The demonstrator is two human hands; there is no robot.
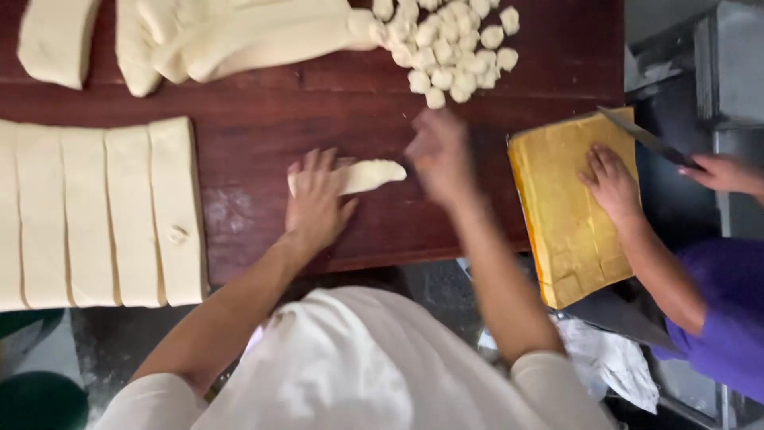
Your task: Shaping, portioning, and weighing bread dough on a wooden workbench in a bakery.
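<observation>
My left hand (314, 205) lies flat, fingers spread, on the left end of a short pale dough strip (374, 173) and holds it down on the dark red wooden table (263, 119). The strip's free end points right. Just beyond that end, my right hand (438, 155) hovers over the table, blurred by motion. I cannot tell whether it holds anything. A heap of several small cut dough pieces (446, 48) lies past the right hand at the far side of the table.
Several long dough strips (95, 215) lie side by side at the left, with larger dough slabs (223, 32) at the far edge. At the right, another person in a purple sleeve presses a hand (609, 179) on a yellow block (565, 231) and holds a knife (649, 139).
</observation>
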